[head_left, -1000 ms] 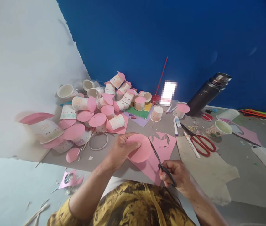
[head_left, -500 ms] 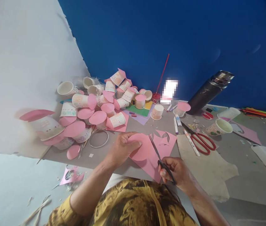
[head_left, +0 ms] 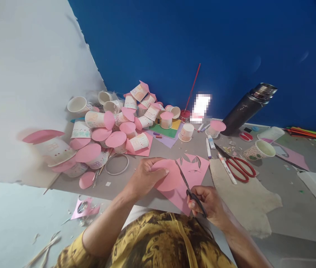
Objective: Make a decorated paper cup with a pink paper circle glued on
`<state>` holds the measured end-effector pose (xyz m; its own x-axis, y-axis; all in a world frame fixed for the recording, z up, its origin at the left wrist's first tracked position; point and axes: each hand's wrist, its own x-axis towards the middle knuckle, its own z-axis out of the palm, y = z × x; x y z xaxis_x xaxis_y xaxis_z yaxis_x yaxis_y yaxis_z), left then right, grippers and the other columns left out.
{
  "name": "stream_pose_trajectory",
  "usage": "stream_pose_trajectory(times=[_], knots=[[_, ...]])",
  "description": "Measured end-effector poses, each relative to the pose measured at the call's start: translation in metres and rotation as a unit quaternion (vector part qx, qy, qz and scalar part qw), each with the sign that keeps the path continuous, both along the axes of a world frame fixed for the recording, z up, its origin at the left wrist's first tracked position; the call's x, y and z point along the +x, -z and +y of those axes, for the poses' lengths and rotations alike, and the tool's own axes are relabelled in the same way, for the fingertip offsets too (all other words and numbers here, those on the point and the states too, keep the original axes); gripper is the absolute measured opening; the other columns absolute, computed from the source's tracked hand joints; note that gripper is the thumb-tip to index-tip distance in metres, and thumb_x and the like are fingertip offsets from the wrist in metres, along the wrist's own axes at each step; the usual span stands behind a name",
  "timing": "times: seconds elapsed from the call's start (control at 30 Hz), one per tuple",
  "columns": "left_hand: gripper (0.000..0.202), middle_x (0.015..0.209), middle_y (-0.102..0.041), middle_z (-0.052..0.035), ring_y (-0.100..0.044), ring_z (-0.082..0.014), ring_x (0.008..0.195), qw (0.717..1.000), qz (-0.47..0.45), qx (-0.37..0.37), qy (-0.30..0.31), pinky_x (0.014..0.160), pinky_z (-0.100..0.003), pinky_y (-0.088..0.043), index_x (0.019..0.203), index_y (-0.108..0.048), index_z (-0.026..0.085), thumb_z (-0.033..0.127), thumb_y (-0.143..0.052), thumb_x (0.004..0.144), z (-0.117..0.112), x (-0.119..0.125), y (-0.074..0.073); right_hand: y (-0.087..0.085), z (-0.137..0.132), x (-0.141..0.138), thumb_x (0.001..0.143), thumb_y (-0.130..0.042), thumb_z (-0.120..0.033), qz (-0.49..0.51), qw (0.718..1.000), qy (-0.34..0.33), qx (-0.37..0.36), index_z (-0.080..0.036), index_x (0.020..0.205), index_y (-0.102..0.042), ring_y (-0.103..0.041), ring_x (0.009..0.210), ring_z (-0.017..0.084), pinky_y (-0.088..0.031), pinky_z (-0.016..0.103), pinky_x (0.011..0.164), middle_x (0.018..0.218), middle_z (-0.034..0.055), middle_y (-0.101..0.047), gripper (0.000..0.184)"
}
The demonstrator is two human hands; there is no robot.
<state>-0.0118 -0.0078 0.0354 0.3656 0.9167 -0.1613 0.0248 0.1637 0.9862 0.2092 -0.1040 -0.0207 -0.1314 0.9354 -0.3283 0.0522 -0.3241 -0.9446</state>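
Note:
My left hand (head_left: 146, 176) pinches a round pink paper piece (head_left: 166, 182), thumb on top and fingers underneath. In my right hand (head_left: 206, 204) are black-handled scissors (head_left: 185, 176), fingers through the loops. Their blades lie along the right edge of the round piece; whether they are cutting through it at this instant I cannot tell. Under both, a larger pink sheet (head_left: 197, 180) rests on the grey table (head_left: 141, 203), with thin curved offcuts (head_left: 193, 163) on its upper part.
Paper cups with pink discs (head_left: 115, 139) are heaped at the left, near a ring of tape (head_left: 117, 163). To the right are red-handled scissors (head_left: 241, 169), a marker (head_left: 228, 169), a beige cloth (head_left: 244, 201), a patterned cup (head_left: 259, 150) and a leaning black flask (head_left: 247, 109).
The scissors and my right hand have shifted very slightly left along the round piece's edge. My left hand keeps its pinch in the same place.

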Motion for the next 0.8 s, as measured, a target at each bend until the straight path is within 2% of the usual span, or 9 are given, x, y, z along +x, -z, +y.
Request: stream_pose_trajectory(times=[0.13,0.23,0.3,0.4,0.53,0.63,0.8], knots=[[0.019,0.077,-0.074,-0.0047,-0.063,-0.0173,0.066,1.0,-0.004,-0.007,0.008,0.061,-0.026,-0.049,0.09,-0.081,0.015,0.029,-0.076,0.079,0.001,-0.003,0.003,0.001,0.001,-0.001,0.068,-0.082,-0.059,0.001,1.0,0.008,-0.013,-0.019,0.066,-0.065,-0.048,0.044,0.011,-0.038,0.023,0.045,0.049,-0.0028,-0.057,0.044],[0.019,0.077,-0.075,-0.0049,-0.065,-0.0168,0.068,0.998,-0.05,-0.048,0.006,0.063,-0.025,-0.051,0.089,-0.08,0.015,0.03,-0.078,0.078,0.0,-0.002,0.004,0.003,0.002,0.0,0.069,-0.081,-0.061,-0.003,1.0,0.011,-0.013,-0.018,0.066,-0.064,-0.047,0.044,0.011,-0.036,0.023,0.046,0.048,-0.0026,-0.057,0.046],[0.022,0.078,-0.076,-0.0055,-0.067,-0.0168,0.069,0.989,-0.113,-0.093,-0.025,0.064,-0.025,-0.053,0.089,-0.079,0.014,0.031,-0.082,0.075,0.0,0.003,0.004,0.002,0.003,0.0,0.071,-0.079,-0.064,-0.006,1.0,0.02,0.004,-0.018,0.067,-0.063,-0.048,0.046,0.011,-0.036,0.023,0.046,0.05,-0.0013,-0.058,0.05],[0.03,0.081,-0.077,-0.0073,-0.069,-0.0178,0.071,0.961,-0.205,-0.158,-0.097,0.065,-0.025,-0.055,0.088,-0.078,0.013,0.032,-0.089,0.068,-0.003,0.016,0.003,-0.004,0.005,0.0,0.074,-0.074,-0.071,-0.004,0.999,0.024,0.039,-0.017,0.072,-0.063,-0.051,0.051,0.012,-0.038,0.024,0.05,0.056,0.0013,-0.062,0.055],[0.04,0.083,-0.079,-0.0091,-0.072,-0.0199,0.073,0.933,-0.256,-0.211,-0.142,0.064,-0.027,-0.057,0.093,-0.077,0.012,0.03,-0.094,0.061,-0.009,0.031,0.003,-0.013,0.006,-0.004,0.078,-0.068,-0.077,0.005,0.998,-0.002,0.066,-0.016,0.079,-0.064,-0.051,0.055,0.013,-0.037,0.025,0.054,0.062,0.0031,-0.065,0.061],[0.041,0.082,-0.079,-0.0088,-0.072,-0.0191,0.07,0.93,-0.264,-0.209,-0.145,0.062,-0.025,-0.057,0.093,-0.076,0.011,0.029,-0.094,0.061,-0.013,0.036,0.003,-0.017,0.005,-0.006,0.076,-0.068,-0.079,0.011,0.998,-0.007,0.064,-0.016,0.081,-0.064,-0.052,0.056,0.013,-0.036,0.024,0.052,0.063,0.004,-0.066,0.064],[0.038,0.077,-0.078,-0.007,-0.072,-0.0182,0.065,0.938,-0.255,-0.179,-0.154,0.06,-0.025,-0.057,0.087,-0.075,0.012,0.031,-0.094,0.06,-0.017,0.036,0.0,-0.02,0.007,-0.009,0.075,-0.073,-0.074,0.026,0.997,0.007,0.067,-0.016,0.079,-0.064,-0.056,0.057,0.014,-0.041,0.025,0.054,0.062,0.0035,-0.065,0.058]])
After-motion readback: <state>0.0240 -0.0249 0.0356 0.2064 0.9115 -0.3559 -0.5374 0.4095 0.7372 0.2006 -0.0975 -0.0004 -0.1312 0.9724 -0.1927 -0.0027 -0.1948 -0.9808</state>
